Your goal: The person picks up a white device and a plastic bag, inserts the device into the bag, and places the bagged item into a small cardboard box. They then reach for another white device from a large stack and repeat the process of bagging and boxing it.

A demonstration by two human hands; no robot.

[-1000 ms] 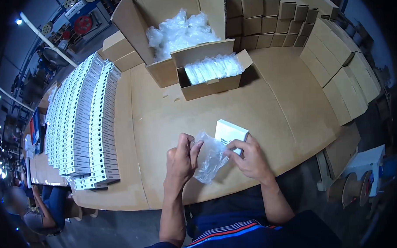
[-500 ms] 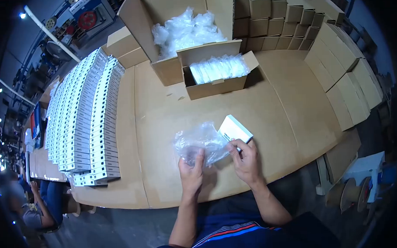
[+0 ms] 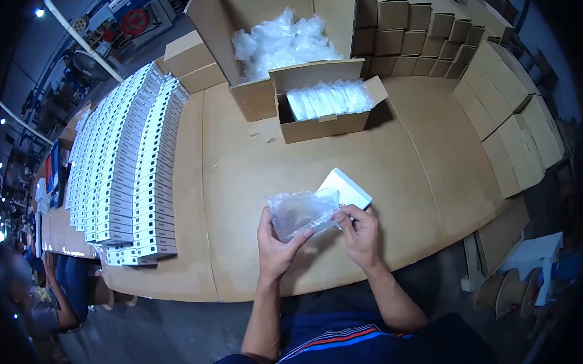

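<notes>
A clear plastic bag [image 3: 296,215] is stretched between my two hands over the front middle of the table. My left hand [image 3: 278,252] grips its left and lower side, thumb on top and fingers behind. With thumb and forefinger, my right hand [image 3: 359,236] pinches the bag's right edge. A small flat white box [image 3: 351,191] lies just beyond, its near edge right at my right fingers. The bag overlaps the box's left side, and my other right fingers are partly hidden beneath.
Long stacked rows of white boxes [image 3: 121,169] fill the left side. An open carton [image 3: 325,128] holds bagged items, before a larger carton [image 3: 253,103] of clear bags. Brown boxes [image 3: 396,42] line the back and right [image 3: 512,152]. A person [image 3: 48,299] sits at far left.
The bag has flattened and opened out between my hands. My left hand has spread, its thumb shifting right along the bag's lower edge. The bag now covers the box's printed part.
</notes>
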